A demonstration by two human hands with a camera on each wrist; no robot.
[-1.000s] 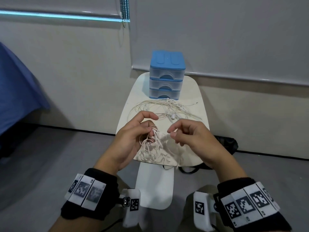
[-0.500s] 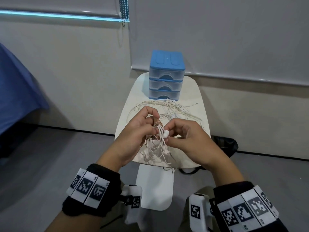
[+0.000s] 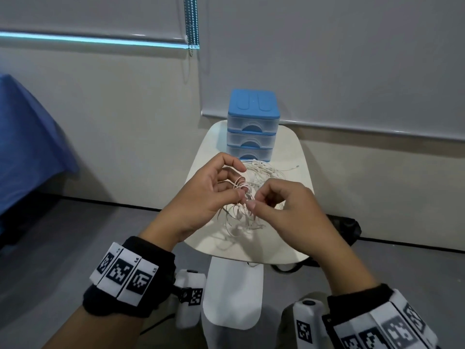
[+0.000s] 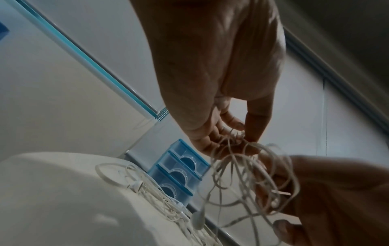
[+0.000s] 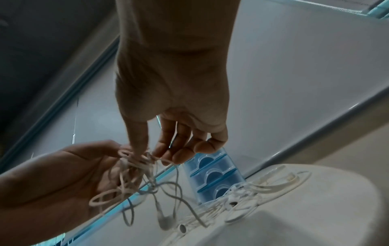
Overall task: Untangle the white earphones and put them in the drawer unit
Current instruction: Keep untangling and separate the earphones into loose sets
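Observation:
A tangle of white earphones [image 3: 239,212] hangs above the small white table [image 3: 284,253], its loops dangling between both hands. My left hand [image 3: 214,190] pinches the top of the knot, with cable wound round a fingertip. My right hand [image 3: 274,200] pinches the same knot from the right with thumb and forefinger. In the left wrist view the loops [image 4: 244,179] droop below my fingers; in the right wrist view the earbuds [image 5: 166,221] hang lowest. The blue drawer unit [image 3: 253,124] stands at the table's far end with all three drawers closed.
More white earphone cable [image 3: 266,170] lies spread on the table in front of the drawer unit. A black bag [image 3: 347,227] sits on the floor right of the table. A blue cloth [image 3: 27,137] hangs at the left. A wall is close behind the table.
Both hands have lifted the tangle up off the table and come closer together. The right hand's pinch has moved from an earbud to the knot at the left fingertips.

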